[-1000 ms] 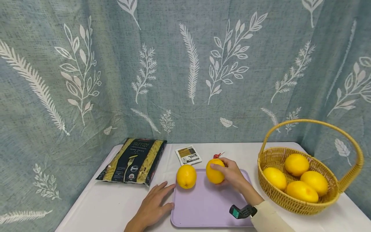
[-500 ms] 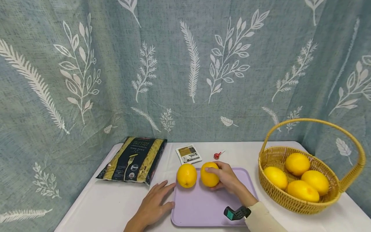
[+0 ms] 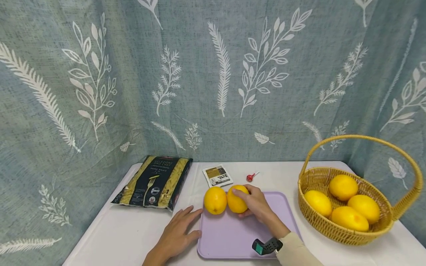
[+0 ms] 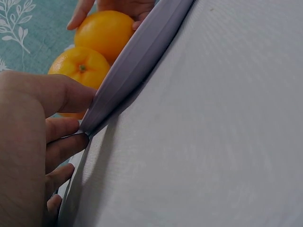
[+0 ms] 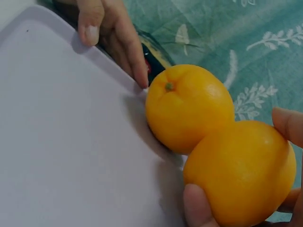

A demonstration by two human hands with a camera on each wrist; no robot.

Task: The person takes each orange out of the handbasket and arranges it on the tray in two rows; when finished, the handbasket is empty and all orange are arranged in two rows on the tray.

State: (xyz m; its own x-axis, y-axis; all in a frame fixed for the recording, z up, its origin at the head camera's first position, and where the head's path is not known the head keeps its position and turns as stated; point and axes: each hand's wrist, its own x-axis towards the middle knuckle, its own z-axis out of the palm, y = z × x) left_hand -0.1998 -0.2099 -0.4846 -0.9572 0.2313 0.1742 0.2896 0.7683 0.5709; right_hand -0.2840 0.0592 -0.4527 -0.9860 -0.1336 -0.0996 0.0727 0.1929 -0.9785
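Note:
My right hand (image 3: 257,204) grips an orange (image 5: 240,172) at the back of the lilac tray (image 3: 246,236), thumb on one side and fingers around the other. A second orange (image 3: 215,200) sits at the tray's back left corner, and the two oranges touch in the right wrist view. The stem end of this second orange (image 4: 81,67) shows in the left wrist view. My left hand (image 3: 176,232) rests at the tray's left edge with its fingers spread, thumb and fingertips touching the rim (image 4: 118,78). No object is held in it.
A wicker basket (image 3: 336,236) with a tall handle and several yellow-orange fruits stands right of the tray. Behind the tray lie a white sachet (image 3: 217,176) and a red lollipop (image 3: 250,177). A pasta bag (image 3: 154,183) lies at the back left, before a patterned curtain (image 3: 199,74).
My right hand has moved left with its orange, up to the other orange, and the gap between them has closed. My left hand has stayed at the tray's edge.

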